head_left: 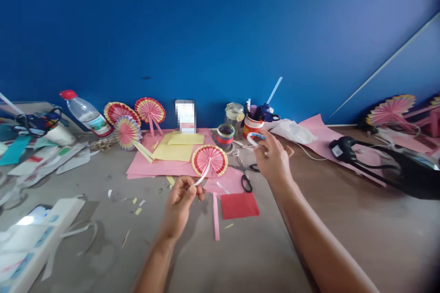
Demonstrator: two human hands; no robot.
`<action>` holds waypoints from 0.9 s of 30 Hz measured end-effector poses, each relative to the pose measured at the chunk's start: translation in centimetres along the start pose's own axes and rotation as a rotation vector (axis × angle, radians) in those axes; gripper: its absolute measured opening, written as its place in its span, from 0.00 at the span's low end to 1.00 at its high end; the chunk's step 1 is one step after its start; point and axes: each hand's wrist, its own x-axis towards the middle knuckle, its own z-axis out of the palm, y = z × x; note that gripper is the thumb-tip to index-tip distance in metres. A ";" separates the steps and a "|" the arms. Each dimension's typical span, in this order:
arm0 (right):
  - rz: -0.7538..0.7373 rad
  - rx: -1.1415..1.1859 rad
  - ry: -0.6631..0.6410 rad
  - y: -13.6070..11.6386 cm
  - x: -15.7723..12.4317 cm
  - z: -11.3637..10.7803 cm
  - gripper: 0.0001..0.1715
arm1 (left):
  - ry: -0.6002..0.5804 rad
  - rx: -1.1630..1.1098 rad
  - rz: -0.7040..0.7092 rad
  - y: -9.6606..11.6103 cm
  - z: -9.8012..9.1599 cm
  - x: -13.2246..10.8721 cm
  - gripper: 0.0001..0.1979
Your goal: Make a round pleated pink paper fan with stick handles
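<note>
Strip [206, 172], white, narrow, one: pinched in our left hand [184, 194] below frame centre, long axis curving up-right towards one round pink-and-red pleated-paper fan [219, 158]. Our right hand [274, 153] grips one curved white-and-blue band [251, 136].

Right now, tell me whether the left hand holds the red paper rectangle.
No, the left hand pinches a white strip, while the red paper rectangle lies on the gray surface.

The left grip [181, 198] pinched a thin white strip [204, 176] near a round pleated pink-and-red paper fan [218, 159]; the right grip [274, 156] held a curved blue-and-white band [255, 135].
</note>
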 end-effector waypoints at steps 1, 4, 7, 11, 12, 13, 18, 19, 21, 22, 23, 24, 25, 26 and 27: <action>-0.025 -0.104 -0.040 0.0 -0.2 0.4 0.28 | -0.033 -0.019 -0.023 0.0 0.0 -0.1 0.07; -0.069 -0.344 -0.216 0.5 -1.0 1.6 0.26 | -0.110 -0.080 -0.075 0.3 0.0 -0.1 0.08; -0.084 -0.479 -0.451 0.9 -1.8 2.3 0.20 | -0.111 -0.157 -0.108 0.6 0.1 0.0 0.09; -0.118 -0.414 -0.574 0.3 -2.7 2.4 0.14 | -0.092 -0.236 -0.130 0.7 0.2 0.2 0.09; -0.136 -0.334 -0.528 -0.2 -2.8 2.2 0.14 | -0.092 -0.248 -0.135 0.7 0.1 0.3 0.09; -0.155 -0.224 -0.471 -0.8 -2.9 2.0 0.15 | -0.090 -0.258 -0.138 0.6 0.1 0.3 0.08; -0.172 0.376 -0.321 -4.3 -3.0 0.5 0.07 | -0.066 -0.288 -0.140 0.3 -0.2 0.4 0.07; -0.157 0.429 -0.324 -4.9 -3.2 0.4 0.09 | -0.056 -0.293 -0.138 0.2 -0.2 0.5 0.08; -0.120 0.501 -0.343 -5.6 -3.6 0.4 0.12 | -0.033 -0.293 -0.130 0.2 -0.3 0.6 0.10; -0.107 0.530 -0.348 -5.9 -4.0 0.6 0.13 | -0.022 -0.290 -0.126 0.2 -0.3 0.7 0.10; -0.103 0.561 -0.343 -6.1 -4.4 0.8 0.13 | -0.014 -0.283 -0.121 0.2 -0.3 0.7 0.11; -0.109 0.591 -0.328 -6.3 -4.8 1.0 0.10 | -0.008 -0.274 -0.116 0.2 -0.3 0.7 0.11; -0.125 0.618 -0.315 -6.6 -5.2 1.2 0.08 | -0.005 -0.262 -0.109 0.2 -0.3 0.7 0.11; -0.149 0.640 -0.311 -6.8 -5.6 1.4 0.06 | -0.006 -0.251 -0.104 0.2 -0.2 0.7 0.12; -0.180 0.655 -0.321 -7.1 -6.0 1.5 0.06 | -0.008 -0.237 -0.100 0.2 -0.2 0.7 0.12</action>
